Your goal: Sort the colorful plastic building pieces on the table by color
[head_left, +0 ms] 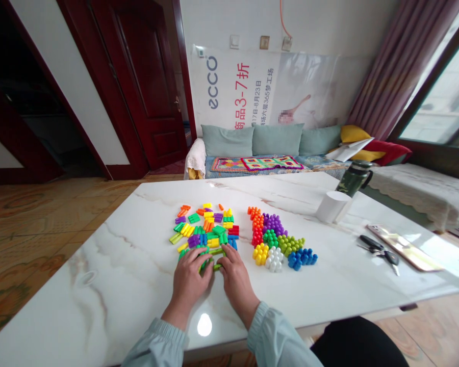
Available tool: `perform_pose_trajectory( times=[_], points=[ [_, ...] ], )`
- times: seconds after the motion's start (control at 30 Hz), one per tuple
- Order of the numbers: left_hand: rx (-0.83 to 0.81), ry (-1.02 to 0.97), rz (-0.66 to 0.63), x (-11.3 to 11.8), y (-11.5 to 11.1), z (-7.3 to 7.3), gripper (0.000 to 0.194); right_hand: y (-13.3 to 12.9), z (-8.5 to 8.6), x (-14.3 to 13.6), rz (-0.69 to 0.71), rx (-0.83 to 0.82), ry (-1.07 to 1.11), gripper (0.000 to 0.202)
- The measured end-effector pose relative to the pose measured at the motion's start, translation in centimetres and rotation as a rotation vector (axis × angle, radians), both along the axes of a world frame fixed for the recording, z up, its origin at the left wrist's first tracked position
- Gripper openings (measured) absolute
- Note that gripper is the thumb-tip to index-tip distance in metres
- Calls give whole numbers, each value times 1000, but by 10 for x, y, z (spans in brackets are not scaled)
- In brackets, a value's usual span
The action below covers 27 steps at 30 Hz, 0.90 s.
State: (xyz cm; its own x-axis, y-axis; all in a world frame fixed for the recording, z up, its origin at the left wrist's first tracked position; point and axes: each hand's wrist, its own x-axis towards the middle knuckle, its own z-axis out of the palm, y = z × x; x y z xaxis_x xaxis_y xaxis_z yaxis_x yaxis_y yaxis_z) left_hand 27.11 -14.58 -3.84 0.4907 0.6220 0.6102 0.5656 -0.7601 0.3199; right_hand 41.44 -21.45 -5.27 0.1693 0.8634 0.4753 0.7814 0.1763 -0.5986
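My left hand (192, 274) rests on the white marble-patterned table, its fingers curled over small green plastic pieces. Opposite it, my right hand (235, 272) has bent fingers on the ends of olive-green plastic pieces (215, 251) that span the gap between both hands. The hands partly cover these pieces. Just beyond lies a mixed spread of plastic pieces (218, 230) in green, yellow, orange, purple, blue and red, mostly on their sides. To the right, upright round-topped pieces are grouped by colour, among them purple (274, 224), olive-green (290, 245), yellow (260, 253), white (275, 259) and blue (302, 258).
On the table's right side stand a white cylinder (332, 206) and a camouflage flask (354, 178). Keys (382, 252) and a phone (403, 247) lie nearer the right edge. A sofa with pale green cushions (277, 139) is beyond the table.
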Motion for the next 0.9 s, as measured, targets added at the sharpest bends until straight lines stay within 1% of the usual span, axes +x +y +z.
perform_pose_trajectory(
  times=[0.67,0.9],
  points=[
    [20,-17,4,1,-1,2,14,0,0,-1,4,1,8,28],
    [17,-20,2,1,-1,2,14,0,3,-1,-5,-4,17,28]
  ],
)
